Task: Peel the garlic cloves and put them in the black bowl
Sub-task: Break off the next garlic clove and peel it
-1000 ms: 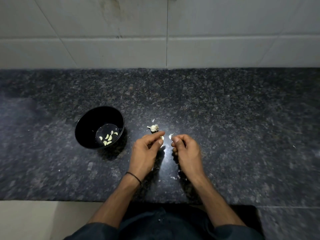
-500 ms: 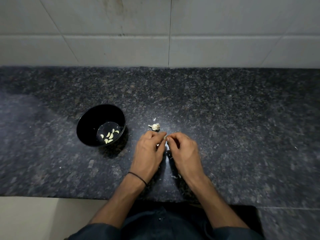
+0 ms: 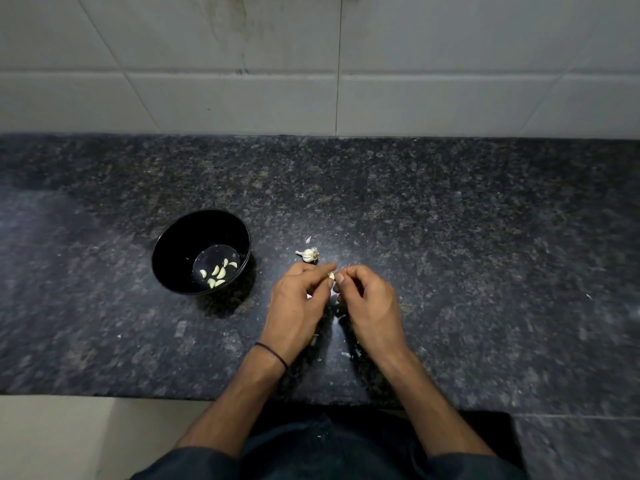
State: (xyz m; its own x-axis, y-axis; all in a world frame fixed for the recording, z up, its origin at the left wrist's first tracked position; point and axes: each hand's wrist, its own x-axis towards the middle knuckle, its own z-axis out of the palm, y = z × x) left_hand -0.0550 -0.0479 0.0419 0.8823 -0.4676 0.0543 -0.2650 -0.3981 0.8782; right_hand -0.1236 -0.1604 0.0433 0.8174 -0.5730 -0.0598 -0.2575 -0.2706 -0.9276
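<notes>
Bowl [image 3: 187, 244], black, on granite counter [image 3: 467, 237]; seven peeled cloves [image 3: 218, 273] on its bottom. Right of Bowl: one partial garlic bulb [image 3: 307, 254], one skin flake [image 3: 308, 239] just beyond it. Nearer than bulb, two hands meet: left hand [image 3: 294, 301] and right hand [image 3: 369, 299] both pinching one clove [image 3: 331, 275] at fingertips. Few skin scraps [image 3: 346, 354] on counter below hands.

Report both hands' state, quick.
Left hand: pinches a clove at its fingertips.
Right hand: fingers curled, pinching the same clove.
</notes>
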